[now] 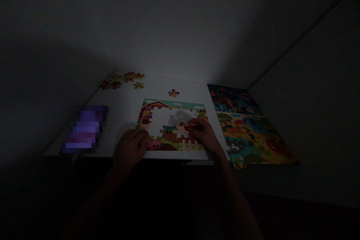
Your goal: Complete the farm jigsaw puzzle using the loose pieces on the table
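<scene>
A partly filled farm jigsaw puzzle (177, 144) lies in the middle of the white table, with a red barn, a pig and a white fence around its border. My right hand (204, 133) is over its right half, thumb and fingertips pinched on a small puzzle piece (191, 124). Just below those fingers, joined pieces (182, 131) sit inside the border. At the puzzle's lower left edge rests my left hand (131, 148), its fingers curled. Whatever may be under those fingers is hidden.
Several loose pieces (129, 76) are heaped at the back left corner. Another piece (173, 92) lies behind the puzzle. A lit, blurred phone (84, 129) is at the left. On the right are a dark puzzle (233, 99) and an animal puzzle (253, 135). Walls stand behind and right.
</scene>
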